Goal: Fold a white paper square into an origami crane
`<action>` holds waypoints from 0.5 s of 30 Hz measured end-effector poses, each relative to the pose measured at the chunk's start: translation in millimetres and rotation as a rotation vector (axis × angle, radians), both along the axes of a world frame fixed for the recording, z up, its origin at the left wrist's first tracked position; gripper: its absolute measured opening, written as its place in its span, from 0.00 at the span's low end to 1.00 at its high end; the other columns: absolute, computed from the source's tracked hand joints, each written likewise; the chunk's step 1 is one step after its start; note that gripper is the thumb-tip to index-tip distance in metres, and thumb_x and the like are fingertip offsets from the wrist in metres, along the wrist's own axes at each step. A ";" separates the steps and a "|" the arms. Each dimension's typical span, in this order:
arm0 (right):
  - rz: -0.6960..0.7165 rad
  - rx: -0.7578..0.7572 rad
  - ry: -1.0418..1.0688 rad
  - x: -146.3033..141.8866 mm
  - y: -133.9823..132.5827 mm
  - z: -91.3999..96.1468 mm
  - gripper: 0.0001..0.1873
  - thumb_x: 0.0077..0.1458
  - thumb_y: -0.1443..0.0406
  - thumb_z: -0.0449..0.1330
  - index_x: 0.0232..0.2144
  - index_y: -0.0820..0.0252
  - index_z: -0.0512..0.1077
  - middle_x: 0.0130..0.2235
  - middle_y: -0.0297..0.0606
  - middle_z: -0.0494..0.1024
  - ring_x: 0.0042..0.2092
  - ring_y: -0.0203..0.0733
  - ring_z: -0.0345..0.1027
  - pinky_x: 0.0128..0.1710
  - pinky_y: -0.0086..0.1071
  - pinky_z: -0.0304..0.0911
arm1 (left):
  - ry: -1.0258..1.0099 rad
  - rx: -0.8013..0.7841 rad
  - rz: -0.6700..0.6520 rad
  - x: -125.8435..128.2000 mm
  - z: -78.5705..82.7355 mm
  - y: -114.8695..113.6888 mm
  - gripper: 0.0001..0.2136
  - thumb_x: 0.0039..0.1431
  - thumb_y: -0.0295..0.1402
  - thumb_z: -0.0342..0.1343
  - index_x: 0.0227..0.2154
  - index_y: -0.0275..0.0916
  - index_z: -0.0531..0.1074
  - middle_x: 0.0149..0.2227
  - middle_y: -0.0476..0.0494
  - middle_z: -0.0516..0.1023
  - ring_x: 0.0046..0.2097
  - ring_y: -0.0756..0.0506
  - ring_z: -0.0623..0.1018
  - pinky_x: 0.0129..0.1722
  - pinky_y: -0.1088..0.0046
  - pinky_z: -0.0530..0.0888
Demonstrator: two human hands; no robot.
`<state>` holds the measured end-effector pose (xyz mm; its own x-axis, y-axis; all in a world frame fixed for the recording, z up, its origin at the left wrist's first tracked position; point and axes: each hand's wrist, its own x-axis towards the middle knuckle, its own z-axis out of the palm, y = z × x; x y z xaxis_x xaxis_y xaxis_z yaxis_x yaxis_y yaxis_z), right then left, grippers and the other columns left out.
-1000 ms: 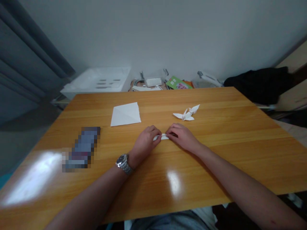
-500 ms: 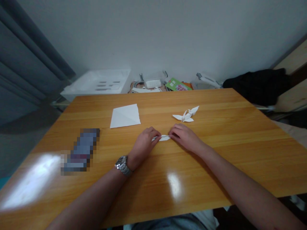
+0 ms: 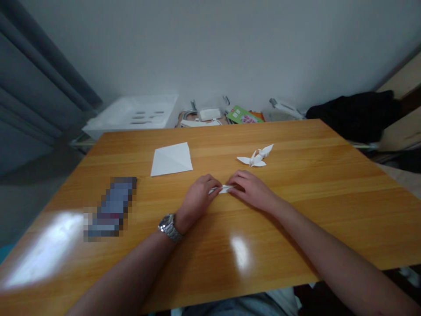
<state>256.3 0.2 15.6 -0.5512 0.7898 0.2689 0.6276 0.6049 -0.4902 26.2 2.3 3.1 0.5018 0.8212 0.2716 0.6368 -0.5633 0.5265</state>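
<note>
A narrow folded strip of white paper lies on the wooden table near its middle. My left hand, a metal watch on its wrist, pinches the strip's left end with curled fingers. My right hand presses on the strip's right end, fingers bent down onto it. Most of the strip is hidden under the fingertips. A finished white paper crane sits just beyond my right hand. A flat creased white sheet lies beyond my left hand.
A blurred dark rectangular object lies on the table's left. Behind the far edge are a white tray-like box, a green packet and small clutter. A black cloth lies at the right.
My hands barely shifted; the right fingertips slid a little back along the strip toward the left hand. The crane and the sheet stayed put.
</note>
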 end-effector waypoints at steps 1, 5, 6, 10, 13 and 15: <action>-0.001 0.003 0.005 -2.5 -0.3 -1.2 0.03 0.64 0.65 0.62 0.39 0.60 0.74 0.41 0.42 0.76 0.44 0.46 0.69 0.44 0.39 0.66 | -0.004 0.002 -0.007 0.2 -0.2 -0.2 0.06 0.68 0.32 0.57 0.38 0.38 0.78 0.40 0.44 0.77 0.43 0.44 0.76 0.46 0.67 0.73; 0.006 0.022 0.026 -5.5 1.9 -5.9 0.04 0.66 0.66 0.60 0.36 0.60 0.74 0.39 0.42 0.76 0.42 0.46 0.69 0.44 0.38 0.65 | -0.034 0.000 -0.031 0.2 -0.1 -0.8 0.06 0.69 0.33 0.57 0.39 0.39 0.78 0.40 0.44 0.78 0.43 0.45 0.76 0.46 0.67 0.73; 0.004 0.021 0.028 -4.1 2.9 -6.6 0.04 0.66 0.67 0.60 0.36 0.60 0.74 0.39 0.42 0.76 0.42 0.45 0.69 0.44 0.38 0.65 | -0.040 -0.003 -0.033 -0.4 0.2 -0.7 0.06 0.69 0.33 0.57 0.40 0.39 0.78 0.40 0.45 0.78 0.43 0.45 0.76 0.46 0.67 0.73; -0.015 0.006 0.036 6.6 6.5 -7.6 0.04 0.65 0.68 0.60 0.37 0.59 0.75 0.39 0.42 0.76 0.43 0.45 0.69 0.44 0.38 0.65 | -0.041 -0.019 -0.004 -5.4 1.3 0.9 0.05 0.68 0.32 0.58 0.38 0.39 0.78 0.39 0.45 0.78 0.43 0.45 0.76 0.46 0.67 0.73; -0.022 0.000 0.039 12.3 7.7 -7.0 0.04 0.65 0.68 0.60 0.37 0.59 0.75 0.39 0.42 0.76 0.43 0.45 0.69 0.44 0.39 0.65 | -0.038 -0.031 0.025 -8.7 1.7 2.4 0.05 0.67 0.32 0.59 0.38 0.38 0.78 0.39 0.45 0.78 0.42 0.45 0.77 0.44 0.67 0.73; -0.027 0.000 0.034 12.8 7.4 -6.4 0.04 0.65 0.69 0.60 0.37 0.59 0.75 0.39 0.42 0.76 0.43 0.45 0.69 0.44 0.39 0.65 | -0.035 -0.033 0.029 -8.9 2.1 2.7 0.04 0.67 0.31 0.59 0.37 0.38 0.78 0.39 0.45 0.78 0.42 0.45 0.76 0.44 0.68 0.73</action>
